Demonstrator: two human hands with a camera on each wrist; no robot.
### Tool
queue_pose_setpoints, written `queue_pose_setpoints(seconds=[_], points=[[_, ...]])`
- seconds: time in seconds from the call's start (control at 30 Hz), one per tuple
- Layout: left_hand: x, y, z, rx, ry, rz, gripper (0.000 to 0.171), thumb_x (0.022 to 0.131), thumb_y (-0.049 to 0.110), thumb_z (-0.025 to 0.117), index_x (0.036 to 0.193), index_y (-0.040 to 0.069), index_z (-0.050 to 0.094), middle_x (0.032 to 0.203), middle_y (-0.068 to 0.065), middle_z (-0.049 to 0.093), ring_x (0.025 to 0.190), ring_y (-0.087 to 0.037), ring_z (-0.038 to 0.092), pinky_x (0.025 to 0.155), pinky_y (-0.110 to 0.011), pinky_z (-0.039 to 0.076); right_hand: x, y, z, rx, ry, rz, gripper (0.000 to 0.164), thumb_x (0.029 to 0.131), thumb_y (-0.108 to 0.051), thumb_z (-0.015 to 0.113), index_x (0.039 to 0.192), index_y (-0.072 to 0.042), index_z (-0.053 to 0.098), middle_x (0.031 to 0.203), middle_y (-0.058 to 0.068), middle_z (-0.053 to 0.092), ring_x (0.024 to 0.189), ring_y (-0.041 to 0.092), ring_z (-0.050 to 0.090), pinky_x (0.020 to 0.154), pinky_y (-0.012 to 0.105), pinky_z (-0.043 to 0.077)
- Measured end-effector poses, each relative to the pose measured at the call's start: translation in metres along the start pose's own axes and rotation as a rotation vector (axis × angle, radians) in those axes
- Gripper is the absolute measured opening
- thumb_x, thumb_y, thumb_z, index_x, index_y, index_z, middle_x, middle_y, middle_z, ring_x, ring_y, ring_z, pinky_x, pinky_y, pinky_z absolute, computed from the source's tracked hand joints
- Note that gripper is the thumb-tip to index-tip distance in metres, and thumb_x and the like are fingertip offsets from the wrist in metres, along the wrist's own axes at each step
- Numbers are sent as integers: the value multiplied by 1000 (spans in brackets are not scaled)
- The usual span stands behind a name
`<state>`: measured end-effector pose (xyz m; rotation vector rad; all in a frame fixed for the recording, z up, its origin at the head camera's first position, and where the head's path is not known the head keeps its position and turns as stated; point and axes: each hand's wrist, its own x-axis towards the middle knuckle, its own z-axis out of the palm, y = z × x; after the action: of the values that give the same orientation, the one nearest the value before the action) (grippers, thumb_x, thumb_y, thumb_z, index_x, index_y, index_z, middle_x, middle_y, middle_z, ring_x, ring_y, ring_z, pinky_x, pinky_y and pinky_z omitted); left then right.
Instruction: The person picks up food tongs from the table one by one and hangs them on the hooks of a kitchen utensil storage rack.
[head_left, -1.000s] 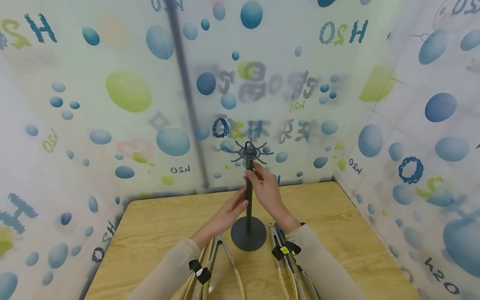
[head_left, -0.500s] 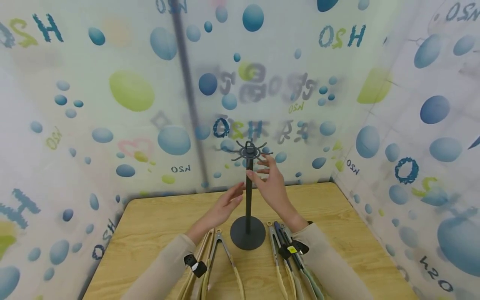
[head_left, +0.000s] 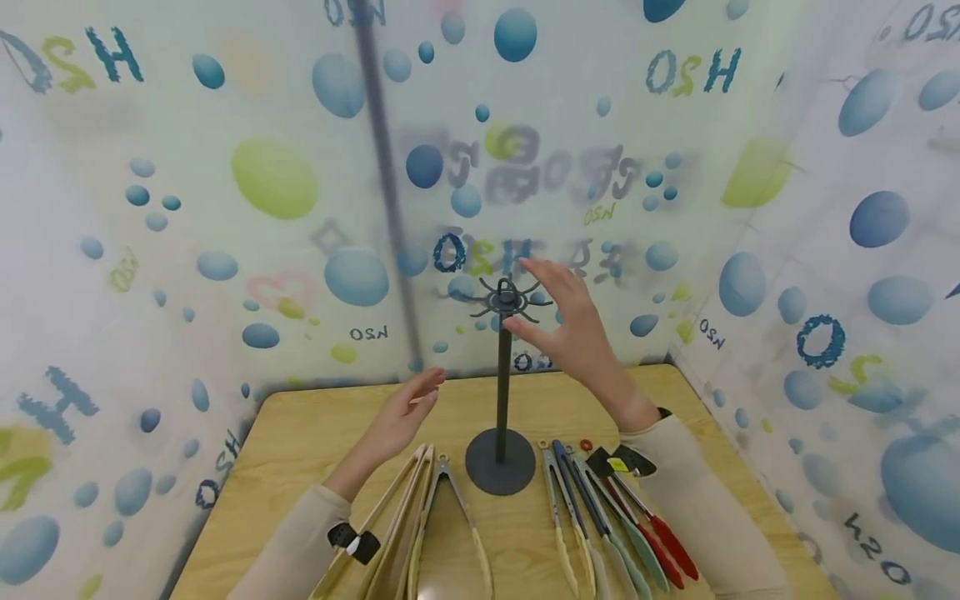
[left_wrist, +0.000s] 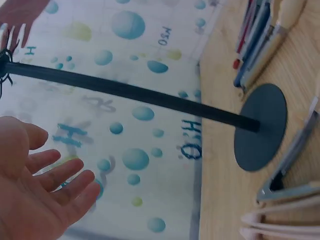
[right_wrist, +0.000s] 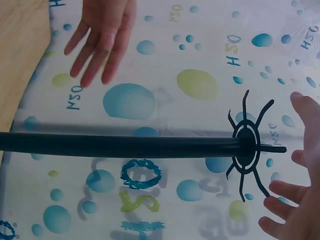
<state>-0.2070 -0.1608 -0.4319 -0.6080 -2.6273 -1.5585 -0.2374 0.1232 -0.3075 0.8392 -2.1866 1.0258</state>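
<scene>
A dark utensil stand (head_left: pixel 503 383) rises upright from its round base (head_left: pixel 500 475) on the wooden table, topped by a ring of curved hooks (right_wrist: pixel 246 145) that hold nothing. To the left of the pole, my left hand (head_left: pixel 397 421) hovers in the air, fingers extended, apart from the stand. Level with the hooks on the right, my right hand (head_left: pixel 573 329) is spread with thumb and fingers apart; in the right wrist view it is near the hooks with nothing in its grasp. The left wrist view has the left hand (left_wrist: pixel 45 185) palm visible, holding nothing.
Left of the base lie several tongs (head_left: pixel 450 500) with cream tips. On the right is another row of tongs (head_left: pixel 573 508), some with green tips and a red pair (head_left: pixel 663 542). A patterned curtain (head_left: pixel 285 250) hangs behind the wooden table (head_left: pixel 315 417).
Both hands have come off the stand's pole. The left hand moved away to the left, and the right hand rose up and rightward to the hooks. The stand remains in place.
</scene>
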Motion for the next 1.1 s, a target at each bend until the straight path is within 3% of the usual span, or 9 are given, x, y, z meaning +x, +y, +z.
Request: queue_pose_setpoints(seconds=[0.1, 0.23, 0.53, 1.1], points=[[-11, -10, -4, 66, 32, -28, 43, 106, 21, 46, 147, 8, 45, 146, -17, 52, 129, -36, 54, 103, -55, 47, 10, -4, -4, -16, -52, -23, 76, 87, -37, 76, 152, -24, 40, 154, 7, 45, 143, 29, 39, 114, 56, 34], [-23, -29, -6, 151, 65, -65, 41, 105, 16, 49, 143, 3, 50, 143, -18, 56, 123, -36, 59, 97, -52, 51, 18, -8, -10, -43, -130, 9, 79, 87, -42, 75, 154, -24, 37, 155, 7, 44, 143, 30, 41, 115, 56, 34], [-55, -66, -2, 224, 90, -179, 39, 102, 14, 54, 140, 3, 53, 139, -19, 58, 119, -37, 61, 93, -49, 54, 23, -10, -7, -79, -252, 79, 81, 86, -45, 74, 155, -31, 33, 156, 5, 43, 144, 32, 40, 113, 59, 35], [-81, -97, 9, 273, 106, -226, 37, 98, 9, 60, 132, -5, 58, 132, -24, 62, 109, -40, 64, 89, -50, 54, 24, -7, -9, -93, -325, 103, 73, 88, -45, 73, 152, -32, 41, 154, 4, 47, 140, 31, 44, 111, 56, 38]])
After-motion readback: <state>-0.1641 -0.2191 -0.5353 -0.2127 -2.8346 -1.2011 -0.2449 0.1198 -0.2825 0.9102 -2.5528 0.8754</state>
